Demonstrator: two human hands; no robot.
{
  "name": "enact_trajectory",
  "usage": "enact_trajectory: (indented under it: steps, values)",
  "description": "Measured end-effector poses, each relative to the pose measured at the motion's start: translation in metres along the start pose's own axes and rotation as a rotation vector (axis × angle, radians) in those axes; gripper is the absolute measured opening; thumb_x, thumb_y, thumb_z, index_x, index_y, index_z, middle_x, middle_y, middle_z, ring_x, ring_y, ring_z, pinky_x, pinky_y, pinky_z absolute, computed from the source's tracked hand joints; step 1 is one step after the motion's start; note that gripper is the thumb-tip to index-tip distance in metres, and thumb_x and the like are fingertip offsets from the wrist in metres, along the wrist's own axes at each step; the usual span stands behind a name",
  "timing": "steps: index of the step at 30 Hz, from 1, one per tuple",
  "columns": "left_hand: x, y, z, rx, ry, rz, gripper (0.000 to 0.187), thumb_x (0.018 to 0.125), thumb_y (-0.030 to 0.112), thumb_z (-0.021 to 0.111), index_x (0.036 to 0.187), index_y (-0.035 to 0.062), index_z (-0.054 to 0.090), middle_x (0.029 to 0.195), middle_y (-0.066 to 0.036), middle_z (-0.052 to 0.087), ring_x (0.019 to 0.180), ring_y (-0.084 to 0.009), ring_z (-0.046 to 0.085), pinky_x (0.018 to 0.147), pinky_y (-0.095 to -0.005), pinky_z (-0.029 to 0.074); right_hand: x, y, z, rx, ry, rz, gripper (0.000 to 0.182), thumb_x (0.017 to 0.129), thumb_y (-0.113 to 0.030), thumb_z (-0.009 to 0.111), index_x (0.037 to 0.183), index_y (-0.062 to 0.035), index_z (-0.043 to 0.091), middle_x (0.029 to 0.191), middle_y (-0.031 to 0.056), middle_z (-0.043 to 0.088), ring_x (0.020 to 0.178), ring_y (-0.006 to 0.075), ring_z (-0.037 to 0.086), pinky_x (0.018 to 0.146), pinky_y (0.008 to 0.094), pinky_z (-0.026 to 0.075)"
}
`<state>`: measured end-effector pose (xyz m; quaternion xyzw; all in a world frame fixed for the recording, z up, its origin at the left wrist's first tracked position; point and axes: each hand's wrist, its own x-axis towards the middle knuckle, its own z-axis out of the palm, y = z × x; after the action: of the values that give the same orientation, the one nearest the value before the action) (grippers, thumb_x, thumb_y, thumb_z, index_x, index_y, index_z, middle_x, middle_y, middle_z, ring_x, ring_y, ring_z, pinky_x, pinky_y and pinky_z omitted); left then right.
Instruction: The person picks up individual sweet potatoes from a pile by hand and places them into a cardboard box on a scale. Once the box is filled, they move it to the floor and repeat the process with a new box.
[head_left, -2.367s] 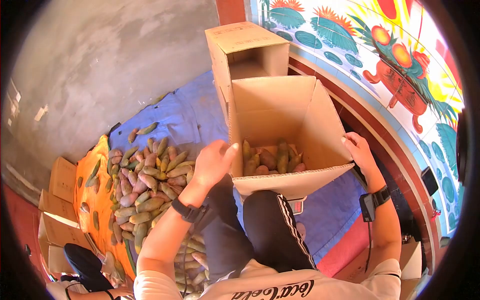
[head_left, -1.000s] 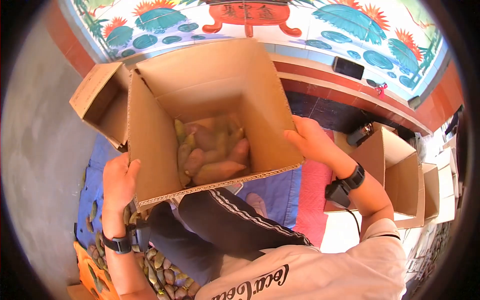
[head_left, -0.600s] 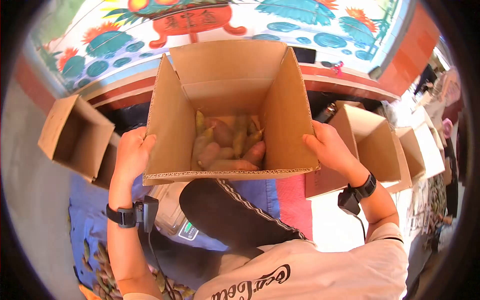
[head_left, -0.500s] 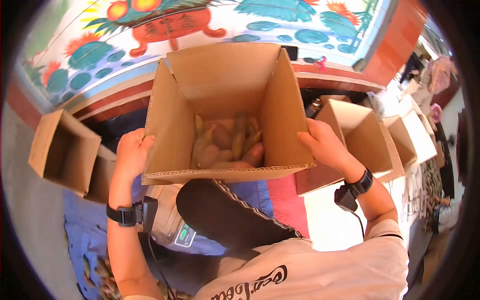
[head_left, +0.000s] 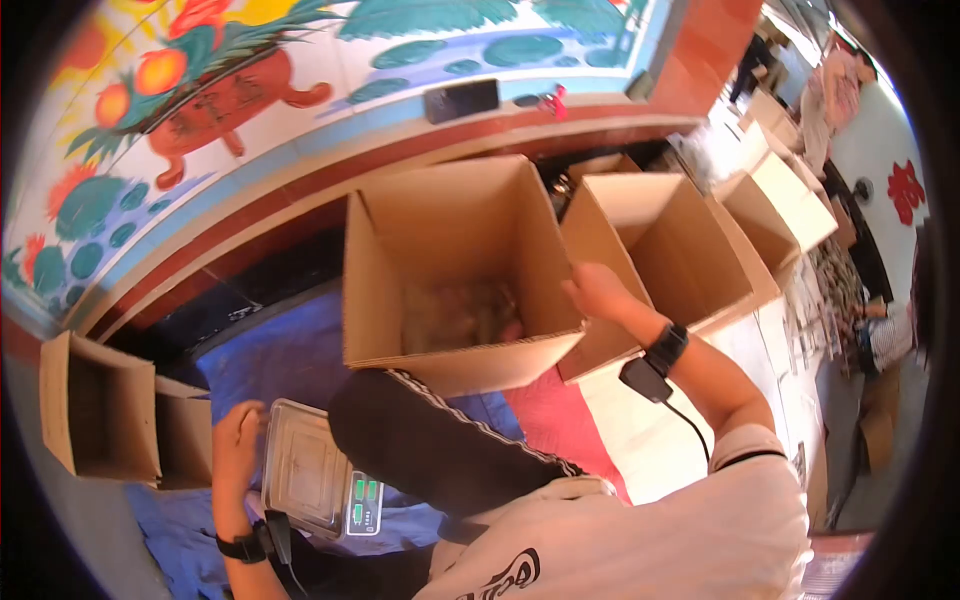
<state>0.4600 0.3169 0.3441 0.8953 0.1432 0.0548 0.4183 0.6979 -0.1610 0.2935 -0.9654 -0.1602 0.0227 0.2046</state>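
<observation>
One open brown cardboard box (head_left: 455, 290) sits just beyond the person's raised dark-trousered knee (head_left: 420, 440), with blurred pinkish-brown tubers (head_left: 465, 315) in its bottom — too blurred to count. The right hand (head_left: 600, 297) holds the box's right wall, its grip closed on the cardboard edge. The left hand (head_left: 238, 445) rests against the left edge of one silver digital weighing scale (head_left: 315, 480) lying on blue tarpaulin (head_left: 270, 350); whether that grip is clenched I cannot tell. Three more empty cardboard boxes (head_left: 665, 245) stand in a row to the right — two (head_left: 100, 420) at the left.
</observation>
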Motion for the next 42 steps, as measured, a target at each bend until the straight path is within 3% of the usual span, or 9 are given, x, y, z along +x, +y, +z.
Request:
enact_trajectory:
  steps: [8, 12, 16, 22, 24, 28, 34, 41, 42]
  values:
    - [-0.055, -0.060, 0.006, -0.013, 0.008, -0.141, 0.023, 0.094, 0.013, 0.046, 0.095, -0.0054, 0.060, 0.081, -0.010, 0.064, 0.074, -0.0174, 0.062, 0.070, -0.0297, 0.050, -0.001, 0.005, -0.043, -0.050, -0.170, -0.003, 0.032, 0.088, -0.030, 0.049, 0.082, -0.0017, 0.064, 0.082, 0.0214, 0.064, 0.081, 0.0405, 0.062, 0.073, 0.0487, 0.049]
    - [-0.087, -0.095, 0.007, -0.132, 0.043, -0.307, 0.021, 0.095, 0.014, 0.046, 0.095, -0.0020, 0.060, 0.081, -0.008, 0.065, 0.073, -0.0130, 0.061, 0.065, -0.0251, 0.048, -0.010, 0.058, -0.093, -0.363, 0.182, 0.040, 0.034, 0.091, -0.033, 0.046, 0.086, -0.0042, 0.063, 0.082, 0.0189, 0.065, 0.080, 0.0389, 0.062, 0.073, 0.0480, 0.050]
    - [-0.104, -0.083, 0.014, -0.119, 0.023, -0.420, 0.024, 0.096, 0.020, 0.047, 0.097, 0.0009, 0.061, 0.080, -0.007, 0.066, 0.070, -0.0114, 0.061, 0.062, -0.0223, 0.045, -0.024, 0.116, -0.105, -0.216, 0.313, 0.205, 0.036, 0.090, -0.035, 0.046, 0.090, -0.0049, 0.065, 0.088, 0.0183, 0.066, 0.084, 0.0371, 0.063, 0.076, 0.0464, 0.050]
    - [-0.116, -0.081, 0.017, -0.110, 0.009, -0.437, 0.026, 0.096, 0.023, 0.046, 0.096, 0.0028, 0.062, 0.082, -0.007, 0.067, 0.070, -0.0120, 0.062, 0.060, -0.0220, 0.044, -0.046, 0.112, -0.063, -0.074, -0.018, 0.251, 0.041, 0.089, -0.044, 0.047, 0.092, -0.0075, 0.067, 0.095, 0.0166, 0.066, 0.090, 0.0350, 0.062, 0.079, 0.0444, 0.048]
    - [-0.120, -0.095, 0.014, -0.103, 0.045, -0.429, 0.024, 0.095, 0.021, 0.046, 0.095, 0.0026, 0.062, 0.082, -0.007, 0.067, 0.070, -0.0122, 0.062, 0.059, -0.0222, 0.044, -0.044, 0.114, -0.068, -0.056, 0.002, 0.237, 0.038, 0.089, -0.040, 0.047, 0.091, -0.0080, 0.066, 0.096, 0.0141, 0.066, 0.092, 0.0339, 0.062, 0.079, 0.0442, 0.049]
    - [-0.133, -0.102, 0.012, -0.110, 0.081, -0.452, 0.023, 0.093, 0.024, 0.049, 0.095, 0.0051, 0.061, 0.083, -0.003, 0.066, 0.069, -0.0093, 0.060, 0.055, -0.0199, 0.038, -0.035, 0.166, -0.101, -0.340, 0.388, 0.323, 0.026, 0.088, -0.025, 0.045, 0.090, -0.0071, 0.064, 0.090, 0.0169, 0.065, 0.093, 0.0334, 0.062, 0.081, 0.0436, 0.050]
    - [-0.163, -0.139, 0.016, 0.000, 0.248, -0.386, 0.020, 0.092, 0.012, 0.047, 0.088, -0.0012, 0.061, 0.077, -0.006, 0.062, 0.069, -0.0133, 0.059, 0.062, -0.0245, 0.046, -0.074, 0.323, -0.153, -0.616, 0.633, 0.704, 0.034, 0.088, -0.009, 0.044, 0.120, -0.0099, 0.055, 0.121, 0.0135, 0.057, 0.113, 0.0297, 0.055, 0.089, 0.0414, 0.048]
    - [-0.182, -0.155, 0.002, 0.133, 0.312, -0.305, 0.017, 0.089, 0.010, 0.051, 0.088, -0.0045, 0.060, 0.078, -0.009, 0.062, 0.071, -0.0164, 0.058, 0.067, -0.0282, 0.047, -0.133, 0.356, -0.151, -0.698, 0.292, 0.986, 0.027, 0.086, -0.016, 0.052, 0.112, -0.0113, 0.056, 0.114, 0.0110, 0.060, 0.110, 0.0273, 0.057, 0.096, 0.0474, 0.036]
    - [-0.182, -0.163, 0.000, 0.147, 0.334, -0.343, 0.019, 0.089, 0.012, 0.054, 0.089, -0.0053, 0.061, 0.080, -0.011, 0.064, 0.072, -0.0190, 0.060, 0.069, -0.0298, 0.047, -0.135, 0.356, -0.147, -0.793, 0.307, 0.943, 0.024, 0.085, -0.019, 0.056, 0.109, -0.0135, 0.057, 0.103, 0.0089, 0.063, 0.103, 0.0274, 0.061, 0.088, 0.0452, 0.043]
